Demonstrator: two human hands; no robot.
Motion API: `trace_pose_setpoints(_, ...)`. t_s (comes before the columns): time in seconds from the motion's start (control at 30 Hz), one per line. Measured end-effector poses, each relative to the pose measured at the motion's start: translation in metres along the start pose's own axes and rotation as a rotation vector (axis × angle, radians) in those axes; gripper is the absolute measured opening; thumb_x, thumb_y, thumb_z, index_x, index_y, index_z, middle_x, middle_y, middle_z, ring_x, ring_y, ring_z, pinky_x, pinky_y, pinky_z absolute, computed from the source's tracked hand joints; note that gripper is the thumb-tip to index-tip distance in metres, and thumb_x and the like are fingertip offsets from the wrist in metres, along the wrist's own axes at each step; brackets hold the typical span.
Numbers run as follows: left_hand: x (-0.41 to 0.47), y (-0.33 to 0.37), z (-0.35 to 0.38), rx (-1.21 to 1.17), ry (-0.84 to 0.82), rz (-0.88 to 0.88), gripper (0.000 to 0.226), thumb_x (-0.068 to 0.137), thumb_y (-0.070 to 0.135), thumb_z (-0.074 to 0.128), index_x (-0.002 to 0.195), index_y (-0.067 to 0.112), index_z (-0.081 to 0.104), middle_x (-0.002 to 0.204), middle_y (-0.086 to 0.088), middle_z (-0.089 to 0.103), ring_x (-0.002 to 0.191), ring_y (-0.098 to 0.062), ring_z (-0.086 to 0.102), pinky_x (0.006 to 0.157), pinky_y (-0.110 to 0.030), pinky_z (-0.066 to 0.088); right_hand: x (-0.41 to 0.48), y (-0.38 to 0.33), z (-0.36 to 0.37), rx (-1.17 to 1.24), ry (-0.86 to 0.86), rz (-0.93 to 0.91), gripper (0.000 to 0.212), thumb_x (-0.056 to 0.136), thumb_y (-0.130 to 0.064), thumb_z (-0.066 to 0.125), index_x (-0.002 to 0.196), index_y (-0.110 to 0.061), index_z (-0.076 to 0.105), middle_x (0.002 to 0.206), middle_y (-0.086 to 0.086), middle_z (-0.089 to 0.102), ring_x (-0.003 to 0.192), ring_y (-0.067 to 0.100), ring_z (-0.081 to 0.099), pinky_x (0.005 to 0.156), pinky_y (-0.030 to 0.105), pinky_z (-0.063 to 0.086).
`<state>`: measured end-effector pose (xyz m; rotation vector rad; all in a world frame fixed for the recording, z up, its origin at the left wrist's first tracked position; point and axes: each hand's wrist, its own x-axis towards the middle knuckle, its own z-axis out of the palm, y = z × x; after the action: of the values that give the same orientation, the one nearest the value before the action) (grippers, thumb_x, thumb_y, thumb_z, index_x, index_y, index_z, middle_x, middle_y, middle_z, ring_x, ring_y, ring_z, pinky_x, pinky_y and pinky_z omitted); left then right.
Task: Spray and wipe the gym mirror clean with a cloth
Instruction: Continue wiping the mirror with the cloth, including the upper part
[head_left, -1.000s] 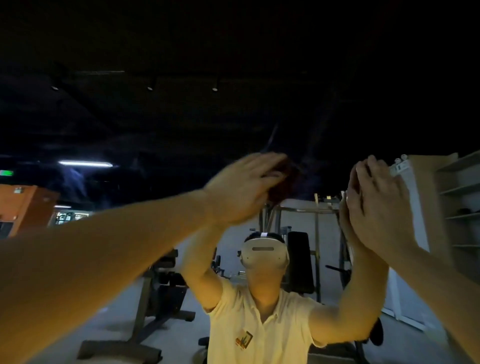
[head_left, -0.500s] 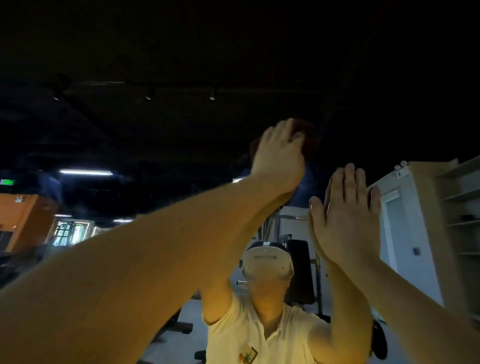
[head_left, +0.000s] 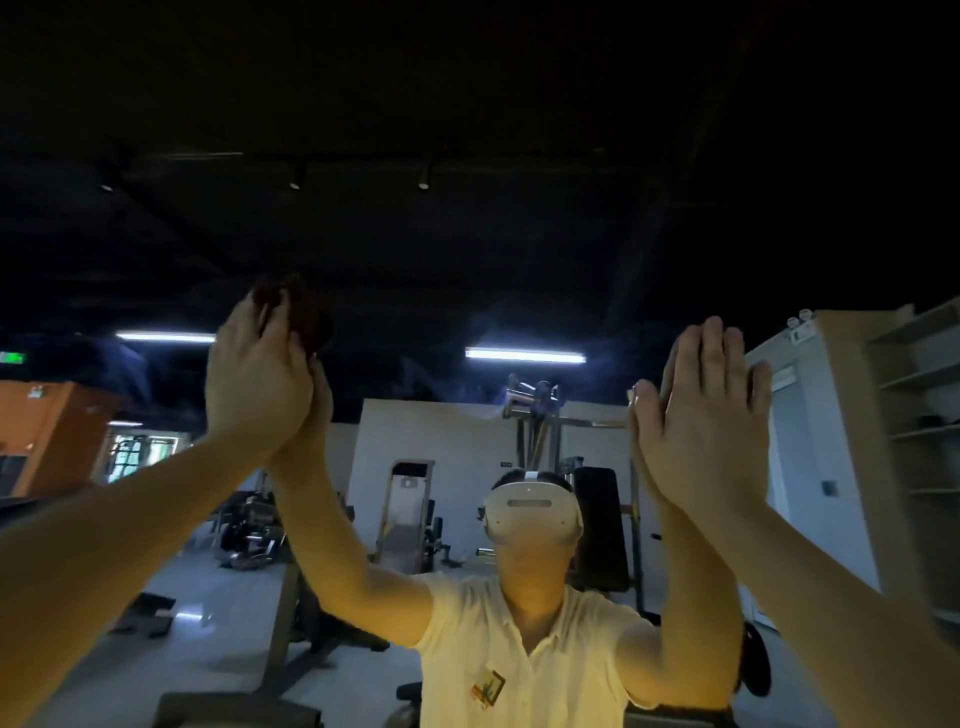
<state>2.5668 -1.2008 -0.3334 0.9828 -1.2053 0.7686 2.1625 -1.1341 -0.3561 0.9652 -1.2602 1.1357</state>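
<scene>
My forearms come in from the bottom corners, both raised. My left hand (head_left: 258, 375) is up on the left, its back to me, fingers curled around the cloth (head_left: 300, 314) – a dark reddish wad that pokes out above my fingertips. I hold it pressed to the mirror (head_left: 519, 156), where the hand meets its own reflection palm to palm. How much of the cloth is bunched inside my grip I cannot tell.

My right hand (head_left: 705, 415) is on the right at about the same height, holding nothing. Its fingers are straight and close together, the thumb out to the left, the palm laid flat on the glass and touching its mirrored twin. The two hands are well apart.

The mirror fills the view. In it, between my arms, I see myself from the chest up – a white headset (head_left: 530, 512) and a cream shirt (head_left: 524, 654) with a small badge on the chest. Behind that reflection stands a weight machine (head_left: 597, 525) with a dark pad, and more gym gear lies low on the left. Farther back are a pale wall and two strip lights (head_left: 524, 355); an orange wall (head_left: 57, 431) is at the far left, with a green sign (head_left: 11, 357) above it. Shelves (head_left: 924, 415) stand at the far right. The ceiling above is dark.
</scene>
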Motion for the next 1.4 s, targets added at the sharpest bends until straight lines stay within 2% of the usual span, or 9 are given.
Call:
trace_pose_setpoints(0.13,-0.03,0.068,0.014,-0.052,0.044,-0.111,0.049,0.104,0.024,0.04,0.149,0.008,0.05,0.159,-0.022,0.04,0.147,-0.04,0.038,0.122,-0.058,0.03,-0.002,-0.002,-0.001,0.009,-0.006,0.015,0.073,0.107,-0.05,0.018,0.162,-0.002,0.016,0.17,0.021,0.014,0.159,0.034,0.008,0.128,0.057,0.008)
trace_pose_setpoints(0.33,-0.117,0.207,0.027,-0.202,-0.099,0.397,0.046,0.097,0.022,0.052,0.143,0.019,0.056,0.164,-0.009,0.031,0.155,-0.028,0.024,0.13,-0.05,0.018,-0.007,-0.003,-0.001,0.033,-0.036,0.017,0.073,0.107,-0.051,0.017,0.164,-0.005,0.014,0.171,0.019,0.012,0.159,0.033,0.006,0.128,0.055,0.006)
trace_pose_setpoints(0.5,-0.124,0.172,0.023,-0.113,-0.205,0.751,0.047,0.097,0.026,0.062,0.143,0.019,0.059,0.169,-0.013,0.029,0.158,-0.031,0.022,0.13,-0.048,0.011,-0.019,0.004,-0.008,0.067,-0.034,-0.037,0.069,0.108,-0.047,0.018,0.164,-0.007,0.017,0.171,0.018,0.014,0.159,0.032,0.008,0.128,0.054,0.009)
trace_pose_setpoints(0.73,-0.06,0.002,-0.009,-0.047,-0.087,0.158,0.046,0.101,0.027,0.047,0.143,0.009,0.055,0.154,-0.018,0.044,0.134,-0.037,0.049,0.114,-0.054,0.042,-0.045,-0.027,-0.004,0.037,-0.028,0.067,0.069,0.107,-0.042,0.023,0.163,-0.003,0.016,0.17,0.022,0.014,0.159,0.036,0.009,0.128,0.056,0.01)
trace_pose_setpoints(0.9,-0.043,0.027,0.001,-0.044,0.037,-0.172,0.049,0.101,0.019,0.048,0.148,0.006,0.051,0.16,-0.021,0.037,0.147,-0.04,0.035,0.124,-0.056,0.027,-0.049,-0.028,-0.004,0.024,-0.02,0.062,0.069,0.107,-0.043,0.022,0.163,-0.002,0.014,0.169,0.023,0.013,0.158,0.037,0.009,0.127,0.057,0.009)
trace_pose_setpoints(1.07,-0.067,0.128,0.019,-0.174,0.015,0.04,0.047,0.102,0.018,0.046,0.15,0.016,0.048,0.17,-0.014,0.023,0.158,-0.031,0.018,0.131,-0.051,0.015,-0.049,-0.025,-0.003,0.031,-0.003,0.041,0.069,0.107,-0.044,0.022,0.163,-0.002,0.017,0.169,0.023,0.015,0.158,0.037,0.01,0.127,0.057,0.011)
trace_pose_setpoints(1.17,-0.102,0.17,0.024,-0.187,-0.065,0.34,0.046,0.097,0.019,0.056,0.143,0.015,0.056,0.166,-0.016,0.031,0.156,-0.033,0.023,0.131,-0.052,0.015,-0.05,-0.025,-0.004,0.043,-0.001,0.041,0.069,0.108,-0.045,0.024,0.163,-0.003,0.016,0.17,0.022,0.015,0.159,0.036,0.01,0.127,0.056,0.011)
trace_pose_setpoints(1.3,-0.13,0.134,0.02,-0.008,-0.201,0.869,0.049,0.091,0.031,0.073,0.138,0.02,0.064,0.165,-0.016,0.038,0.156,-0.032,0.029,0.128,-0.049,0.013,-0.05,-0.018,-0.008,0.05,-0.013,0.007,0.068,0.108,-0.045,0.023,0.162,-0.003,0.019,0.169,0.022,0.016,0.158,0.036,0.011,0.127,0.056,0.014)
trace_pose_setpoints(1.4,-0.085,0.091,0.01,0.102,-0.153,0.892,0.051,0.084,0.028,0.08,0.133,0.022,0.068,0.164,-0.015,0.039,0.155,-0.035,0.031,0.127,-0.053,0.014,-0.053,-0.017,-0.007,0.021,-0.005,-0.012,0.068,0.108,-0.044,0.021,0.163,-0.003,0.018,0.169,0.023,0.016,0.159,0.036,0.009,0.127,0.056,0.012)
